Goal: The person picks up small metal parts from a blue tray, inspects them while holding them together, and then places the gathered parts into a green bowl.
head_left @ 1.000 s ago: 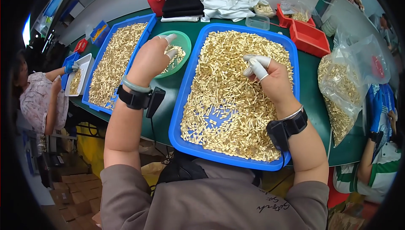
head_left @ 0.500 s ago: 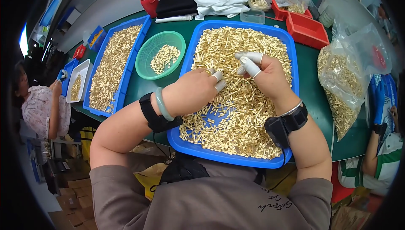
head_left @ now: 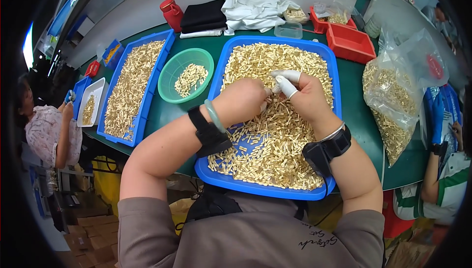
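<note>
Over the middle blue tray (head_left: 265, 192), head view: holds left hand (head_left: 246, 100) curled close beside right hand (head_left: 310, 97), right thumb and forefinger together; cannot tell if pinching anything. Has golden pieces (head_left: 290, 162) heaped beneath, inside the tray.

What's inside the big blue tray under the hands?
Many small gold-coloured pieces lie in the blue tray; patches of its floor show toward the near left. What lies directly beneath the left hand and right hand is covered.
</note>
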`<state>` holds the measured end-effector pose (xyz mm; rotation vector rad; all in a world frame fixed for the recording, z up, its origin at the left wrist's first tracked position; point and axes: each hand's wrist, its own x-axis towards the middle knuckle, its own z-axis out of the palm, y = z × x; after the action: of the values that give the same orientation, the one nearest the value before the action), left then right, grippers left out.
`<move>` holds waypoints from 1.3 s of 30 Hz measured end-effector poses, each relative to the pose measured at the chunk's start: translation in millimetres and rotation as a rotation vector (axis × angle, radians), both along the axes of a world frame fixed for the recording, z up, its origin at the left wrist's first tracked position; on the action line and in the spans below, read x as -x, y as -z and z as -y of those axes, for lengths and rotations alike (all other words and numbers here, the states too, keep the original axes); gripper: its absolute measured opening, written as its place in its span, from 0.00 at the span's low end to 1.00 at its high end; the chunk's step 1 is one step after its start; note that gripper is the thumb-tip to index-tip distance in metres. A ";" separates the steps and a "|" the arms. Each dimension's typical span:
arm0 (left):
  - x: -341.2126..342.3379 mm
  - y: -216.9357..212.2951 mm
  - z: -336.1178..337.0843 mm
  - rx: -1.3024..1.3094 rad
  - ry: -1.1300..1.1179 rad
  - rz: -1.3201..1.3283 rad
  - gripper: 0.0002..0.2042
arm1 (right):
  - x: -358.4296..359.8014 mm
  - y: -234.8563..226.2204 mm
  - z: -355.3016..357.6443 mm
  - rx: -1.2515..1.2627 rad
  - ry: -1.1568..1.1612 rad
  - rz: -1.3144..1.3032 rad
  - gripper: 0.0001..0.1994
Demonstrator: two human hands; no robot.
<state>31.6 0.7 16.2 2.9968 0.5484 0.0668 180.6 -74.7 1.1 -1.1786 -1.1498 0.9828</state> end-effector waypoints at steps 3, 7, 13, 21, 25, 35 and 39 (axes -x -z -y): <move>7.6 -13.2 -1.3 0.402 -0.181 0.171 0.06 | -2.7 7.1 -1.4 -0.033 0.033 -0.002 0.10; 17.5 -10.6 -4.7 1.139 -0.384 0.501 0.08 | 0.0 -1.2 2.5 0.070 -0.026 0.116 0.10; 13.6 0.5 -1.8 1.624 -0.390 0.708 0.09 | -2.1 4.1 0.0 0.054 -0.062 0.105 0.11; 22.8 5.2 -5.1 1.815 -0.268 0.648 0.10 | -4.2 -4.3 1.0 -0.193 -0.042 0.520 0.12; 26.9 3.1 -5.7 1.789 -0.241 0.543 0.11 | -5.6 -2.8 -3.4 -0.452 -0.117 0.583 0.13; 27.5 7.0 -3.9 1.837 -0.253 0.514 0.11 | 1.3 -0.8 -0.6 -0.426 -0.146 0.519 0.12; 26.2 3.6 -2.9 1.743 -0.288 0.441 0.11 | -2.3 -2.4 -0.2 -0.425 -0.144 0.611 0.14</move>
<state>5.4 3.6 12.6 1.1581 0.5152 0.1525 182.9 -74.5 3.5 -1.0792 -1.8431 0.4384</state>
